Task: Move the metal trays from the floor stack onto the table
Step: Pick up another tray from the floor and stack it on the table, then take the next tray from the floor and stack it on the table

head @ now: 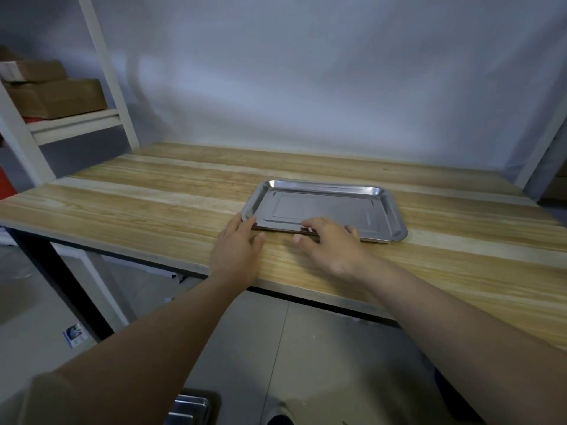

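A shiny rectangular metal tray (325,207) lies flat on the wooden table (153,197), right of centre. My left hand (237,248) rests on the table with its fingertips against the tray's near left corner. My right hand (333,245) lies over the tray's near rim, fingers spread on the metal and thumb out on the wood. Neither hand is closed around the tray. At the bottom edge of the view, on the floor between my arms, the top of the tray stack (191,407) shows.
A white shelf frame (107,72) stands at the table's left end and holds cardboard boxes (55,96). A black table leg (61,280) drops to the grey floor, where a small blue-and-white packet (73,334) lies. A grey wall backs the table.
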Available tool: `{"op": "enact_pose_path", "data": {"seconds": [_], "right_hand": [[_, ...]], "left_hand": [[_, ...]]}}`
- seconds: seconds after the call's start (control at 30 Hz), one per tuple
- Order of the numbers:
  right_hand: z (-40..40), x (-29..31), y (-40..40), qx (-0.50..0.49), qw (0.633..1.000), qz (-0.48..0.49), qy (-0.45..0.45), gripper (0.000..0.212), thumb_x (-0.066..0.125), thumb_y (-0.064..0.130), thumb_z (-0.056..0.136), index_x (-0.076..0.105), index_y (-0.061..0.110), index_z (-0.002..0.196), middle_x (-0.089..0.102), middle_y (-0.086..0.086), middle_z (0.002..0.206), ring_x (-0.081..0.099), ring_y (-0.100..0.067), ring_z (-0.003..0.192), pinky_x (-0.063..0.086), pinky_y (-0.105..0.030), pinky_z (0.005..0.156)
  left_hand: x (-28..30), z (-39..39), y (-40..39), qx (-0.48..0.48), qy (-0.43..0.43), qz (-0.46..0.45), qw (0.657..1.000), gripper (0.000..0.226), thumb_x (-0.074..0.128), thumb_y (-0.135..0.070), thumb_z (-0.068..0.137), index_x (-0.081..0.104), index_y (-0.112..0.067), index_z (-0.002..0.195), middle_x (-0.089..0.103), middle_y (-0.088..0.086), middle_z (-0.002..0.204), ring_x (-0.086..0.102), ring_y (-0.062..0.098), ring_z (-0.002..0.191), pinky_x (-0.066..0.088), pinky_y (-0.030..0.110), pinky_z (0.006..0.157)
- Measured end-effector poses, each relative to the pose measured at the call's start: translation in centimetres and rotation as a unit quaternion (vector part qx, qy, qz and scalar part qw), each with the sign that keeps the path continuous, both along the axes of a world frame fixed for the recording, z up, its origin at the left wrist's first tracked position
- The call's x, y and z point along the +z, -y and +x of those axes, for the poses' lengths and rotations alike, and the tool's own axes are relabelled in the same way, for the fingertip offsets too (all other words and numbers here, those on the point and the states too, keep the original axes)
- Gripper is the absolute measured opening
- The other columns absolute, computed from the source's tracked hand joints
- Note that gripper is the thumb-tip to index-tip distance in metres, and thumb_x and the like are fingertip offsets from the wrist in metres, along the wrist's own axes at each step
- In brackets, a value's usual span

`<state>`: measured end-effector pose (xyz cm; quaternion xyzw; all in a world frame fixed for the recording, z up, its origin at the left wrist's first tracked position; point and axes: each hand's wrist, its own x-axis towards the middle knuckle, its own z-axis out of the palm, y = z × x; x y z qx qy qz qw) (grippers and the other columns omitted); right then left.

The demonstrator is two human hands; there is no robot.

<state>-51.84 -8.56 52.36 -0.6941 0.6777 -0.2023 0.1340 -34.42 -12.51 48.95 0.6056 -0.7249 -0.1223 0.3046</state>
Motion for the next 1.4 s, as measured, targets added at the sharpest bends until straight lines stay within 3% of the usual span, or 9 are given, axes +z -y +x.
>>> {"op": "enact_pose_path", "data": {"seconds": [0.1, 0.27, 0.43, 0.6, 0.73, 0.87, 1.07, 1.23, 1.4], "right_hand": [[1.6, 0.1, -0.5, 0.002, 0.997, -0.052, 0.056, 0.046, 0.051, 0.043, 0.094, 0.050, 0.023, 0.136, 0.049, 0.002, 0.142, 0.043, -0.018, 0.133, 0.026, -0.047, 0.116], [5.1, 0.6, -1.4, 0.056, 0.988, -0.112, 0.091, 0.032, 0.058, 0.031, 0.092, 0.063, 0.023, 0.122, 0.059, 0.003, 0.126, 0.047, -0.015, 0.123, 0.037, -0.039, 0.107], [10.4, 0.1, -3.1, 0.143, 0.971, -0.110, 0.155, 0.019, 0.060, 0.023, 0.091, 0.071, 0.022, 0.106, 0.065, 0.005, 0.105, 0.058, -0.008, 0.092, 0.048, -0.027, 0.082], [15.4, -3.2, -4.4, 0.222, 0.950, -0.013, 0.218, 0.022, 0.058, 0.018, 0.093, 0.068, 0.027, 0.110, 0.066, 0.009, 0.088, 0.062, -0.007, 0.074, 0.055, -0.026, 0.073], [18.6, -7.2, -4.8, 0.247, 0.942, 0.071, 0.216, 0.020, 0.057, 0.018, 0.094, 0.067, 0.021, 0.111, 0.063, 0.006, 0.088, 0.058, -0.006, 0.073, 0.049, -0.020, 0.072], [20.8, -12.1, -4.5, 0.242, 0.930, 0.160, 0.224, 0.017, 0.058, 0.014, 0.092, 0.066, 0.029, 0.093, 0.065, 0.002, 0.085, 0.059, -0.009, 0.069, 0.047, -0.021, 0.067], [23.8, -19.5, -3.6, 0.195, 0.919, 0.265, 0.218, 0.014, 0.057, 0.013, 0.091, 0.069, 0.020, 0.089, 0.070, -0.008, 0.085, 0.062, -0.016, 0.063, 0.054, -0.033, 0.067], [25.9, -26.2, -2.6, 0.137, 0.906, 0.337, 0.215, 0.016, 0.055, 0.014, 0.092, 0.070, 0.019, 0.094, 0.070, -0.001, 0.081, 0.063, -0.015, 0.061, 0.050, -0.025, 0.061], [27.8, -32.5, -1.9, 0.069, 0.888, 0.394, 0.229, 0.018, 0.051, 0.009, 0.094, 0.067, 0.014, 0.088, 0.070, -0.010, 0.085, 0.062, -0.021, 0.065, 0.049, -0.025, 0.056]], "left_hand": [[0.2, 0.4, -0.8, -0.013, -0.050, -0.023, 0.998, 0.044, 0.044, -0.030, 0.099, 0.047, -0.017, 0.141, 0.043, 0.001, 0.148, 0.044, 0.016, 0.132, 0.039, 0.034, 0.108], [0.6, 2.1, -2.9, -0.004, -0.182, -0.032, 0.983, 0.027, 0.048, -0.020, 0.098, 0.062, -0.016, 0.121, 0.057, -0.002, 0.124, 0.054, 0.007, 0.107, 0.036, 0.007, 0.081], [-0.1, 5.8, -5.5, 0.029, -0.226, -0.065, 0.972, 0.016, 0.049, -0.013, 0.097, 0.062, -0.022, 0.101, 0.060, -0.004, 0.104, 0.058, 0.003, 0.090, 0.043, 0.010, 0.070], [-3.2, 11.8, -7.8, 0.079, -0.223, -0.084, 0.968, 0.017, 0.050, -0.010, 0.096, 0.064, -0.015, 0.104, 0.062, -0.002, 0.103, 0.056, 0.000, 0.088, 0.043, 0.008, 0.072], [-8.1, 17.0, -9.5, 0.151, -0.249, 0.013, 0.956, 0.020, 0.049, -0.012, 0.096, 0.067, -0.018, 0.105, 0.066, -0.004, 0.100, 0.059, 0.002, 0.085, 0.044, 0.015, 0.070], [-13.5, 21.8, -11.4, 0.229, -0.257, 0.106, 0.933, 0.022, 0.048, -0.008, 0.095, 0.067, -0.016, 0.101, 0.068, 0.002, 0.092, 0.063, 0.018, 0.079, 0.046, 0.020, 0.064], [-22.2, 27.8, -13.4, 0.320, -0.283, 0.251, 0.869, 0.019, 0.053, -0.009, 0.092, 0.065, -0.011, 0.107, 0.069, 0.011, 0.100, 0.066, 0.029, 0.091, 0.054, 0.045, 0.089], [-28.8, 30.5, -14.2, 0.365, -0.321, 0.316, 0.815, 0.017, 0.053, -0.005, 0.089, 0.066, -0.005, 0.100, 0.070, 0.019, 0.091, 0.064, 0.034, 0.078, 0.054, 0.040, 0.075], [-34.5, 32.3, -14.4, 0.388, -0.349, 0.367, 0.770, 0.019, 0.051, -0.002, 0.091, 0.067, 0.003, 0.101, 0.066, 0.020, 0.087, 0.057, 0.026, 0.068, 0.047, 0.030, 0.061]]}}
